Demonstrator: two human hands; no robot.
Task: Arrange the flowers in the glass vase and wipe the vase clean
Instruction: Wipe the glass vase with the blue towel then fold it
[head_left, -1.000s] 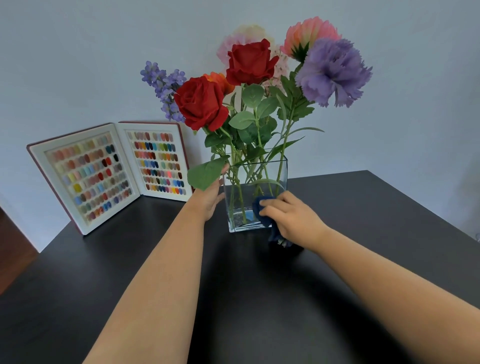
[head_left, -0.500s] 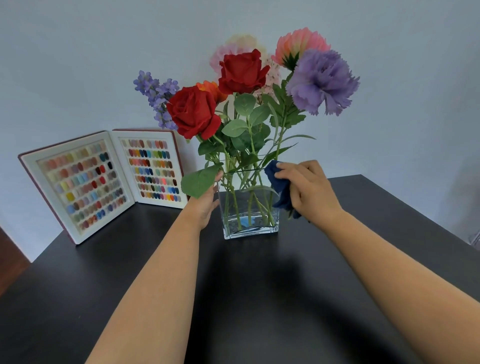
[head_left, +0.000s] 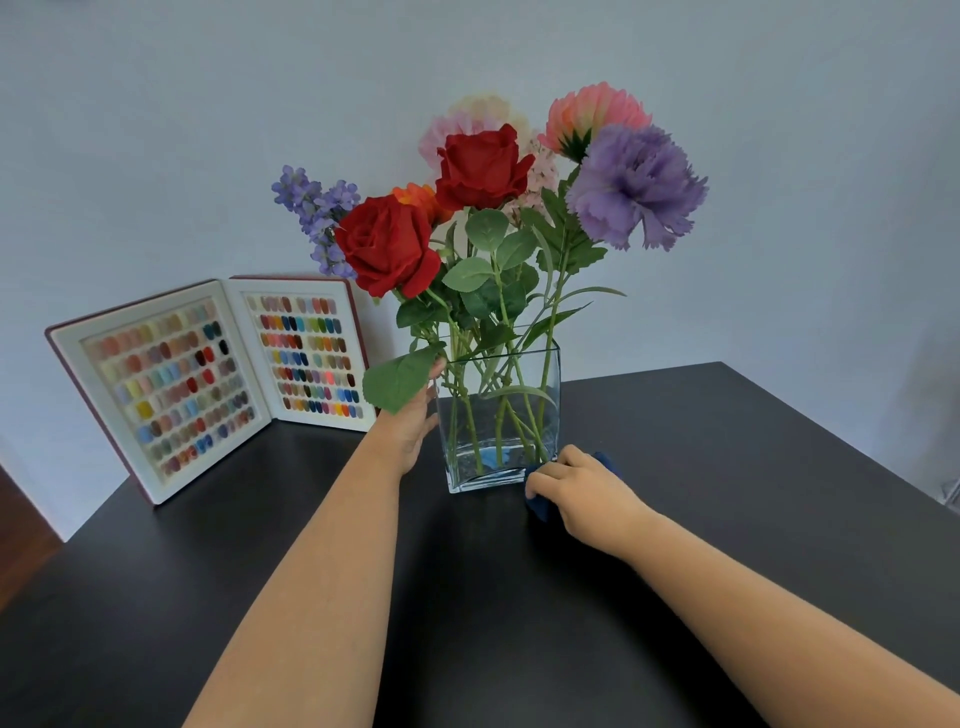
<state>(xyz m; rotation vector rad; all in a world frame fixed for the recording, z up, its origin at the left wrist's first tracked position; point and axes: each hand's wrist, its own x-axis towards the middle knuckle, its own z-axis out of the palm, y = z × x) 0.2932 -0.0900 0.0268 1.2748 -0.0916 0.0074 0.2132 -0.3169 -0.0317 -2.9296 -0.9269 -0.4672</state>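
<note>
- The black rectangular tabletop (head_left: 727, 519) fills the lower half of the frame and carries everything else; there is one.
- One open sample book with white pages and a dark red cover (head_left: 208, 379) stands at mid-left against the wall, its two pages set with rows of coloured nail tips.
- One clear rectangular glass vase (head_left: 498, 415) stands at centre frame, with a little water at its base.
- The artificial flowers (head_left: 488, 208) already stand in it: two red roses, one purple carnation, one coral bloom, one pale pink bloom behind, one orange bloom partly hidden, and one lilac spray. That makes seven heads that I can count.
- The left hand (head_left: 410, 421) lies flat against the vase's left wall, open-palmed and steadying it, partly behind a large leaf.
- The right hand (head_left: 576, 488) is closed around one dark blue cloth (head_left: 540, 506) at the vase's lower right corner, down by the table.
- Half a second ago that hand and cloth were up at the rim of the right wall. A full downward stroke has been made, so the right side looks largely wiped, with arranging apparently finished.
</note>
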